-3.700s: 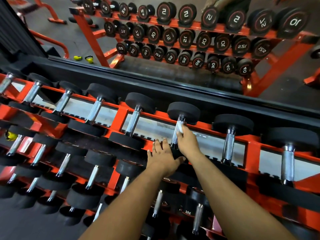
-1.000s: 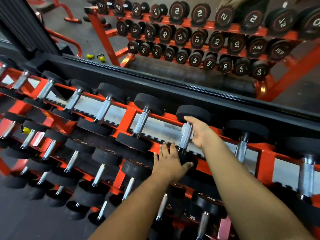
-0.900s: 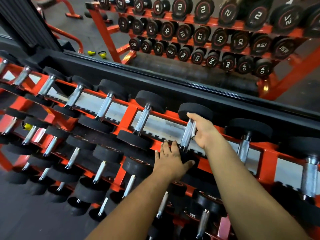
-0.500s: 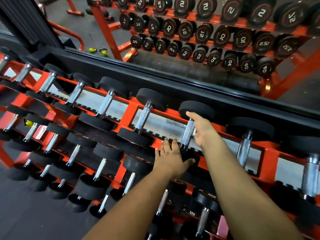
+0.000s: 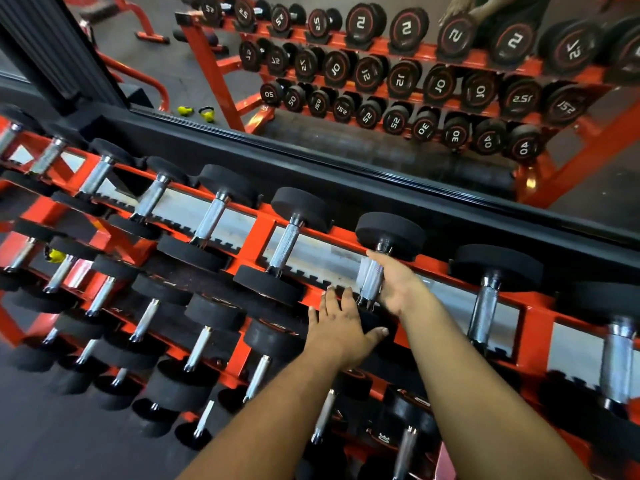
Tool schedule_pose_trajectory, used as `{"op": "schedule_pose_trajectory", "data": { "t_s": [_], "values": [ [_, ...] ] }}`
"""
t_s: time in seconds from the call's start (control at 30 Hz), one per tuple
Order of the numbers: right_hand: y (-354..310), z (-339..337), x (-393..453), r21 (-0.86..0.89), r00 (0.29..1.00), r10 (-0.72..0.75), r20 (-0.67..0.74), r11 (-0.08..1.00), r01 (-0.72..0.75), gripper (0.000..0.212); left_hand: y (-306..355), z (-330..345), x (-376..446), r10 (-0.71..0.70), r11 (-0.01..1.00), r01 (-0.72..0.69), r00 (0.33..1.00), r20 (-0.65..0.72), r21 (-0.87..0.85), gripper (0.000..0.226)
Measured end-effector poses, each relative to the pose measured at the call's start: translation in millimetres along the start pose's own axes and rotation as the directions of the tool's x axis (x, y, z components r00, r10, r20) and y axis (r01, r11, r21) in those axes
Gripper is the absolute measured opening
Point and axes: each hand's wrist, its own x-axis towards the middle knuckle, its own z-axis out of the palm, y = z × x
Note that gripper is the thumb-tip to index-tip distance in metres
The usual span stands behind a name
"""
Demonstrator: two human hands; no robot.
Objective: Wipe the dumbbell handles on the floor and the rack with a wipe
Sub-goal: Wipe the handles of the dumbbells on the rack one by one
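Right hand (image 5: 398,285) wrapped around the chrome handle (image 5: 371,284) of a top-tier dumbbell on the orange rack (image 5: 258,233), pressing a pale wipe (image 5: 363,271) against it. Left hand (image 5: 341,327) just below that handle, flat and lightly spread on the dumbbell's near black head, holding nothing.

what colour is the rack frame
Bright orange-red rack frame, clearest in the head view, under the black dumbbells.

A dumbbell (image 5: 379,261) with black round heads and a knurled chrome handle (image 5: 371,284) lies across the top tier of the orange rack (image 5: 258,233), a white wipe (image 5: 362,271) pressed against its handle.
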Motion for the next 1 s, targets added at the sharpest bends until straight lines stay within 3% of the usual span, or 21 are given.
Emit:
{"op": "schedule_pose_trajectory", "data": {
  "t_s": [0.07,0.17,0.27,0.33,0.4,0.47,0.53,0.6,0.7,0.77,0.83,0.9,0.93,1.0],
  "values": [
    [5,-8,-6,-0.080,1.000,0.002,-0.006,0.997,-0.003,0.062,-1,0,0,0.001,1.000,-0.001,1.000,0.007,0.001,0.108],
    [12,-16,-9,-0.124,1.000,-0.026,0.018,0.992,0.028,0.044,0,0,0,0.004,1.000,-0.004,1.000,0.008,0.002,0.107],
    [11,-13,-11,-0.192,0.990,0.107,0.087,0.977,-0.089,0.051,2,-2,-1,-0.006,1.000,0.006,1.000,0.009,0.001,0.107],
    [11,-18,-11,-0.247,0.983,0.123,0.133,0.965,-0.087,0.047,1,-2,-1,-0.005,1.000,0.005,1.000,0.014,-0.001,0.107],
    [14,-30,-18,-0.307,0.989,0.051,0.141,0.952,-0.005,0.037,0,-1,-1,-0.001,1.000,0.001,1.000,0.019,0.004,0.107],
    [20,-37,-21,-0.240,0.989,-0.050,0.140,0.967,0.083,0.026,-1,-1,0,0.002,1.000,-0.002,1.000,0.009,0.012,0.106],
    [19,-32,-12,-0.140,0.987,-0.158,0.029,0.977,0.161,0.025,0,0,0,0.010,1.000,-0.010,1.000,0.012,0.012,0.106],
    [15,-19,-1,-0.248,0.948,-0.305,-0.088,0.929,0.275,0.028,2,0,-1,0.005,1.000,-0.005,1.000,-0.006,0.004,0.107],
    [22,-8,-5,-0.653,0.818,-0.565,-0.108,0.660,0.370,0.034,1,0,0,0.005,1.000,-0.005,1.000,-0.003,-0.002,0.107],
    [37,-23,-17,-0.832,0.736,-0.675,0.046,0.381,0.402,0.043,-2,1,1,0.005,1.000,-0.005,1.000,0.000,-0.005,0.108],
    [46,-43,-21,-0.877,0.665,-0.685,0.299,0.078,0.474,0.052,-2,2,1,0.013,1.000,-0.013,1.000,-0.013,-0.017,0.107],
    [33,-52,-14,-0.832,0.605,-0.581,0.545,-0.288,0.474,0.064,-1,3,1,0.018,1.000,-0.018,1.000,-0.021,-0.023,0.107],
    [23,-52,-9,-0.789,0.603,-0.511,0.612,-0.443,0.426,0.067,0,3,0,0.021,1.000,-0.021,1.000,-0.019,-0.019,0.107],
    [4,-46,-1,-0.743,0.637,-0.456,0.621,-0.603,0.292,0.071,0,1,1,0.018,1.000,-0.019,1.000,-0.015,-0.013,0.107]
  ]
}}
